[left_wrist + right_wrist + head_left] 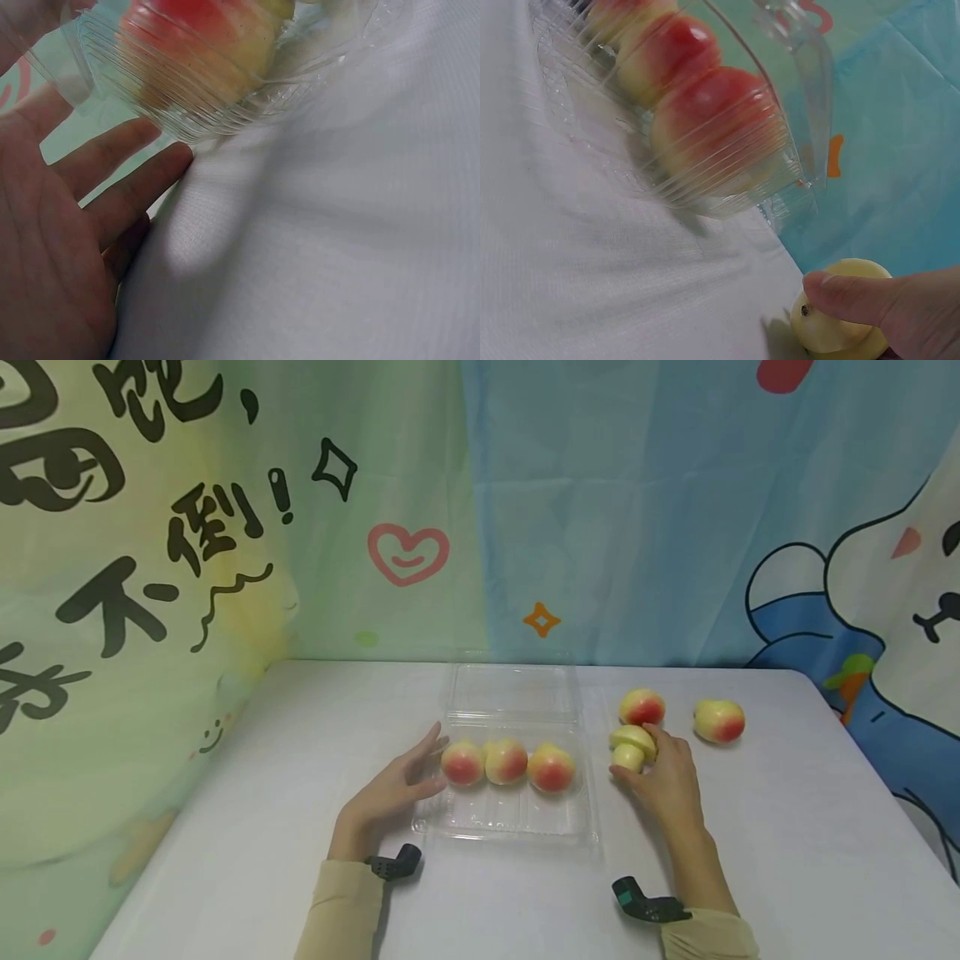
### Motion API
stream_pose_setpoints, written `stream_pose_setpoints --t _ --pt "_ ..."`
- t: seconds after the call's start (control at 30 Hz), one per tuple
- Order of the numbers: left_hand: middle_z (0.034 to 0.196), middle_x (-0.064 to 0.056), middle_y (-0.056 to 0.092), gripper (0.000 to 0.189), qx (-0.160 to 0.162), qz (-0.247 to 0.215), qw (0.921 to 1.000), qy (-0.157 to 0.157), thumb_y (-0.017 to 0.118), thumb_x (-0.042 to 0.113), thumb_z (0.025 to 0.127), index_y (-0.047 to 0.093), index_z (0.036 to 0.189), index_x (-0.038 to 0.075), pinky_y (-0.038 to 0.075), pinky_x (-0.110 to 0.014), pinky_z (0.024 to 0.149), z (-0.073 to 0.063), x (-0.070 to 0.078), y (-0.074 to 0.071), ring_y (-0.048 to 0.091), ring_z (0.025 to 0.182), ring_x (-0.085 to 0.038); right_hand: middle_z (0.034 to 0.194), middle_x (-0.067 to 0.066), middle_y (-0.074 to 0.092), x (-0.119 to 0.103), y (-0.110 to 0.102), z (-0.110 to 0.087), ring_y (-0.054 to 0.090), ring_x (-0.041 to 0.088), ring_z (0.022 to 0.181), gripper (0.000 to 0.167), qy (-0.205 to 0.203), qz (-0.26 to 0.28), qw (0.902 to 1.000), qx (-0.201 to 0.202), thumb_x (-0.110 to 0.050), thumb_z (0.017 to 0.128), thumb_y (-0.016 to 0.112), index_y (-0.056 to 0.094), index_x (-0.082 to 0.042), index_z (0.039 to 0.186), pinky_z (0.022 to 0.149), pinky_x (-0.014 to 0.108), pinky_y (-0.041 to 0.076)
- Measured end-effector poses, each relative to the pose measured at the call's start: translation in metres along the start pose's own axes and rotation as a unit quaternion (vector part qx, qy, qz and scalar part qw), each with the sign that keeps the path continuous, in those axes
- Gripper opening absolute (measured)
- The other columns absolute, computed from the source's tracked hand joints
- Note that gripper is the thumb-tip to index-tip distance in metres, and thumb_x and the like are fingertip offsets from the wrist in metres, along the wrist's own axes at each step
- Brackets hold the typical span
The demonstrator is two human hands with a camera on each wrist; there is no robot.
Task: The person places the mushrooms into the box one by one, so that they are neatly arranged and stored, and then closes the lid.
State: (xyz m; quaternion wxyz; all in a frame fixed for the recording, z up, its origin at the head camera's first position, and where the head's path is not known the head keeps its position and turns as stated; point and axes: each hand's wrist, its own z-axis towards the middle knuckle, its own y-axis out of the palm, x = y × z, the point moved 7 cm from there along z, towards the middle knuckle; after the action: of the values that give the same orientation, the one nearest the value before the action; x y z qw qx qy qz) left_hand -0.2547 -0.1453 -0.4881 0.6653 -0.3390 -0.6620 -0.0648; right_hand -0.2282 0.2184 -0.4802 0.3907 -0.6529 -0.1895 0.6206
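A clear plastic clamshell box (510, 822) lies on the table with its lid (513, 689) folded back. Three yellow-and-red fruits, among them a left one (462, 763), a middle one (506, 762) and a right one (552, 768), sit inside it in a row. At the box's left side is my left hand (397, 785), fingers spread, with fingertips right at the ribbed wall (187, 112). To the box's right, my right hand (670, 781) pinches a pale yellow mushroom-shaped piece (628, 747) between thumb and fingers; a small dark spot shows on its end in the right wrist view.
Just behind the right hand lies a yellow-and-red fruit (642, 706), and another fruit (719, 721) is farther right. The white table (300, 752) ends at a printed curtain (637, 527) at the back. Each wrist carries a black camera mount.
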Motion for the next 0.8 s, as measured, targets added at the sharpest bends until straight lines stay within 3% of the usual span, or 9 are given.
stream_pose_setpoints --t 0.2,0.37,0.47,0.7,0.8 --pt "0.156 -0.009 0.027 0.084 -0.004 0.001 1.0000 0.000 0.064 0.018 0.090 0.010 0.154 0.020 0.006 -0.049 0.120 -0.005 0.013 0.000 0.014 0.147 -0.022 0.124 0.030 0.044 -0.001 -0.001 -0.001 0.043 0.044 0.117 0.082 -0.002 -0.003 1.0000 -0.002 -0.019 0.073 0.081 0.038 0.005 0.139 0.103 0.057 0.034" --pt "0.156 -0.011 0.027 0.083 -0.007 0.006 1.0000 0.001 0.063 0.016 0.090 0.010 0.154 0.017 0.008 -0.050 0.119 -0.006 0.015 0.000 0.014 0.147 -0.024 0.124 0.030 0.047 -0.001 -0.003 -0.001 0.044 0.044 0.116 0.081 -0.015 0.003 0.9999 -0.002 -0.018 0.073 0.080 0.038 0.005 0.138 0.101 0.057 0.035" --pt "0.156 -0.011 0.026 0.083 -0.007 0.005 1.0000 -0.001 0.064 0.016 0.090 0.010 0.154 0.017 0.007 -0.050 0.119 -0.005 0.012 0.000 0.014 0.147 -0.024 0.125 0.030 0.048 -0.001 -0.003 -0.001 0.044 0.044 0.117 0.080 -0.022 0.007 0.9997 -0.005 -0.017 0.073 0.080 0.039 0.005 0.138 0.102 0.057 0.034" --pt "0.157 -0.007 0.026 0.085 0.000 0.009 1.0000 0.005 0.064 0.017 0.090 0.009 0.154 0.025 0.006 -0.049 0.120 0.006 -0.015 -0.001 0.015 0.147 -0.022 0.126 0.030 0.048 0.000 -0.004 -0.001 0.045 0.044 0.118 0.079 -0.024 -0.002 0.9997 -0.006 -0.018 0.074 0.079 0.039 0.003 0.139 0.103 0.057 0.034" --pt "0.156 -0.003 0.028 0.084 0.003 0.015 0.9998 0.013 0.065 0.019 0.090 0.010 0.153 0.030 0.008 -0.049 0.120 0.007 -0.017 -0.001 0.017 0.147 -0.020 0.126 0.029 0.048 0.000 -0.003 0.000 0.044 0.044 0.118 0.079 -0.022 -0.001 0.9997 -0.009 -0.018 0.074 0.079 0.039 0.002 0.140 0.103 0.058 0.034"
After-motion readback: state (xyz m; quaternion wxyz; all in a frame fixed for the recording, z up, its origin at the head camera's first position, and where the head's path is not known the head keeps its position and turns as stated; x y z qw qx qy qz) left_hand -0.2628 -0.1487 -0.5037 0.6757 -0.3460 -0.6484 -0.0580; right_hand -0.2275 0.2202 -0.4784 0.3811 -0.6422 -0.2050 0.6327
